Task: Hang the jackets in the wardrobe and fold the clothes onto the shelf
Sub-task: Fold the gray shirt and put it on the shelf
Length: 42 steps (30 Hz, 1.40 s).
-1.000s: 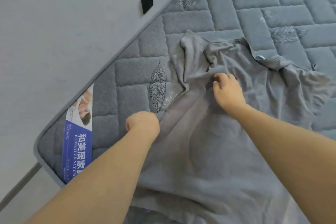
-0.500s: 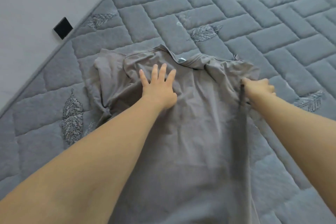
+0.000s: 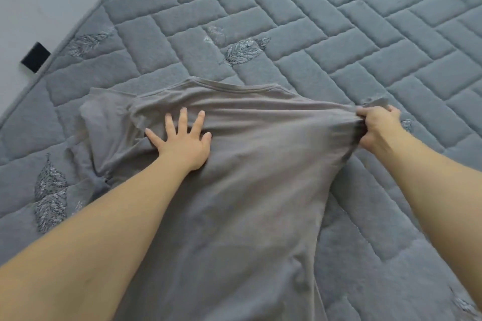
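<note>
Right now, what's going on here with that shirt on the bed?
A person is spreading a grey T-shirt out flat on a quilted mattress. The left hand presses down on the shirt with fingers spread, pinning it in place. The right hand is closed on the shirt's right sleeve end, pulling the cloth taut sideways. The left sleeve is rumpled. No fold has been made yet.

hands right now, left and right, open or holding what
Left hand: open, fingers spread, pressed flat on the grey shirt.
Right hand: closed, fingers gripping the shirt's bunched right edge, pulling it taut.
</note>
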### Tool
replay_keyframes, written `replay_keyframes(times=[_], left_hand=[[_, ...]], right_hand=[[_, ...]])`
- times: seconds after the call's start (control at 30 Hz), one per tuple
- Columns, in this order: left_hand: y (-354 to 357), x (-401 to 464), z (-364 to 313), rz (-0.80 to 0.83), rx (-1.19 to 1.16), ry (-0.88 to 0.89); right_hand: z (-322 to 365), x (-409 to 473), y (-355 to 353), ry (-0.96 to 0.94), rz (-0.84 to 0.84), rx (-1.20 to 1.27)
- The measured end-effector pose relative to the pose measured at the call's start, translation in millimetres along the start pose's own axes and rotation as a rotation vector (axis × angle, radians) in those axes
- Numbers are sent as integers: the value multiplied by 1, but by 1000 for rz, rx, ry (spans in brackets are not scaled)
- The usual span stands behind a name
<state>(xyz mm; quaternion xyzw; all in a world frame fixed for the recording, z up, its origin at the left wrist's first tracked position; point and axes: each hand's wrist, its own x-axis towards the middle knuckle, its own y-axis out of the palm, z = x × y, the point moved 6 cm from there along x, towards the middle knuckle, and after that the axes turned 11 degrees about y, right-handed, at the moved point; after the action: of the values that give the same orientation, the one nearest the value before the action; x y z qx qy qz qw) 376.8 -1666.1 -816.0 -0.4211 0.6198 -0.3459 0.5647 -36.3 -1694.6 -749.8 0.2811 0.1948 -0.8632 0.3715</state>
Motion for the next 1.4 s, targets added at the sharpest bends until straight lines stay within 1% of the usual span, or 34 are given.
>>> replay_keyframes(times=[0.03, 0.13, 0.17, 0.2, 0.23, 0.27, 0.3, 0.33, 0.37, 0.4, 0.43, 0.47, 0.5, 0.53, 0.6, 0.63, 0.67, 0.73, 0.8, 0.87, 0.93, 0.97, 1.0, 1.03, 1.07, 1.1, 1.13, 1.17, 1.2, 1.23, 1.27, 1.3, 1.33, 1.4], left_hand=[[0, 2, -1, 32, -6, -14], [-2, 3, -2, 109, -58, 9], [-5, 2, -1, 121, -67, 43], [-11, 0, 0, 101, -53, 97], [-22, -2, 3, 29, -20, 154], [-35, -6, 9, -93, 5, 180], [-48, -11, 23, -252, -9, 146], [-59, -18, 44, -403, -57, 38], [-65, -27, 72, -509, -136, -133], [-66, -35, 103, -561, -243, -332], [-61, -43, 131, -548, -351, -536], [-55, -49, 153, -491, -444, -700], [-48, -50, 167, -427, -517, -790], [-43, -48, 175, -394, -604, -815], [-38, -34, 180, -384, -821, -739], [-37, -28, 180, -363, -866, -699], [-39, -26, 181, -331, -828, -670], [-46, -27, 185, -263, -617, -601], [-54, -28, 187, -246, -472, -507], [-64, -26, 193, -243, -438, -401], [-77, -30, 207, -278, -484, -323], [-83, -37, 221, -331, -513, -349], [-85, -44, 234, -357, -513, -420], [-83, -55, 244, -330, -484, -532], [-79, -65, 246, -257, -378, -628], [-79, -69, 237, -194, -220, -651], [-82, -63, 217, -195, -80, -580], [-87, -51, 190, -253, -4, -446], [-92, -35, 159, -305, -8, -288], [-95, -16, 128, -322, -42, -143], [-95, 3, 98, -305, -79, -31], [-92, 21, 74, -268, -121, 41], [-88, 40, 54, -227, -157, 76], [-77, 72, 32, -182, -203, 70]], right_hand=[[7, 2, -14, -43, -85, -170], [16, 0, -33, -237, -448, -1099], [10, -6, -25, -264, -500, -1303], [3, -14, -11, -298, -494, -1398], [-7, -24, 11, -374, -447, -1438], [-19, -37, 39, -497, -364, -1462], [-35, -54, 73, -651, -252, -1486], [-54, -75, 109, -805, -120, -1507], [-75, -98, 145, -926, 22, -1516], [-98, -120, 178, -1001, 154, -1519], [-120, -139, 206, -1042, 259, -1531], [-142, -153, 229, -1055, 328, -1555], [-160, -160, 246, -1041, 359, -1579], [-173, -163, 256, -1023, 352, -1597], [-184, -157, 261, -1015, 284, -1583], [-186, -153, 260, -1024, 265, -1571], [-187, -151, 260, -1036, 264, -1568], [-189, -150, 261, -1040, 266, -1591], [-190, -150, 262, -1005, 264, -1619], [-188, -148, 263, -972, 291, -1640], [-185, -144, 263, -923, 364, -1666], [-182, -142, 264, -903, 402, -1679], [-178, -140, 264, -890, 424, -1683], [-172, -138, 262, -887, 425, -1671], [-163, -135, 259, -886, 386, -1630], [-152, -129, 253, -881, 297, -1563], [-136, -118, 245, -866, 172, -1486], [-120, -104, 235, -835, 44, -1426], [-106, -89, 223, -791, -63, -1392], [-92, -74, 212, -750, -138, -1375], [-81, -59, 204, -718, -179, -1368], [-73, -48, 199, -705, -204, -1366], [-68, -40, 196, -725, -223, -1362], [-68, -35, 195, -841, -256, -1347]])
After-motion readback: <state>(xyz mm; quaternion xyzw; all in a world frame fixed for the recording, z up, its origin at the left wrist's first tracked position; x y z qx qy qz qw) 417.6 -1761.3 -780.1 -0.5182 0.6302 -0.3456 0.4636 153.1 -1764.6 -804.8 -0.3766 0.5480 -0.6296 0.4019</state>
